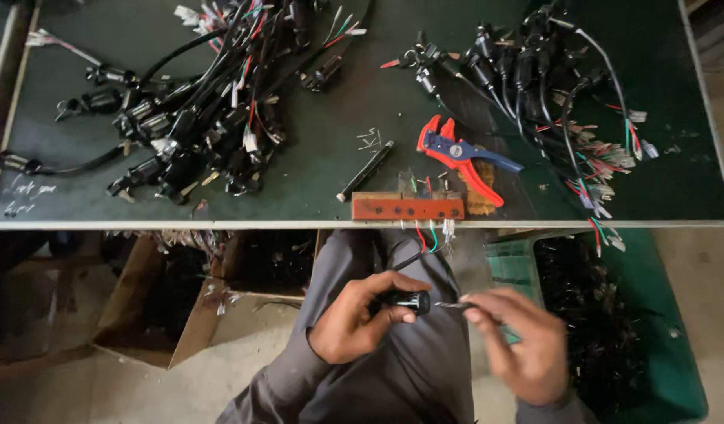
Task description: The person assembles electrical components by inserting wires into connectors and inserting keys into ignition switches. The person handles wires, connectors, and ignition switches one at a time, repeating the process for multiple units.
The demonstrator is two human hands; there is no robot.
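Head view. Left hand curled around black connector, held over lap below table edge. Right hand pinching metal pin at connector mouth. Best kept steady, aligned, pushed straight. Beyond: red block, wire stripper, harness piles.

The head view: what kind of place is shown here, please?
Probably a small workshop for assembling wire harnesses. A dark workbench carries heaps of black cable assemblies, a red and blue wire stripper and a wooden jig block. The left hand holds a black connector; the right hand pinches its wire.
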